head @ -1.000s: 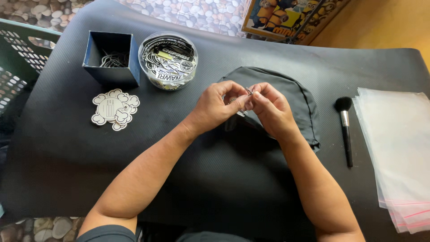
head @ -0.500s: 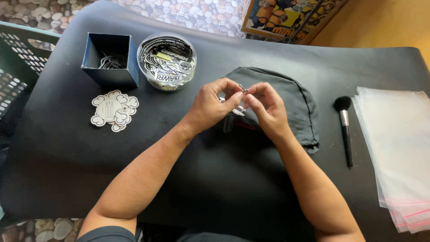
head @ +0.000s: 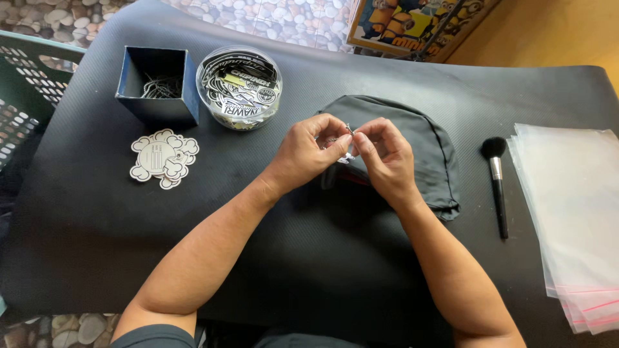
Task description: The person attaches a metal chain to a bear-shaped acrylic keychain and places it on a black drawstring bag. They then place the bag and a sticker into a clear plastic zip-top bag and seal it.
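Small metal clasp (head: 349, 129) pinched between both sets of fingertips, held just above a folded dark fabric pouch (head: 425, 148) at mid-table; a white tag (head: 347, 157) hangs below. Left hand (head: 308, 151) and right hand (head: 380, 153) both closed on the piece. Step looks like fastening clasp to tag, though detail is too small to confirm. Next move likely needs a fine two-handed twist or press.

Left: dark blue open box (head: 158, 84) with wire hooks, clear round tub (head: 240, 87) of printed stickers, cloud-shaped cards (head: 164, 158). Right: soft-bristled brush (head: 496, 180), glossy clear bags (head: 570, 212). Black textured mat (head: 129, 245) beneath.
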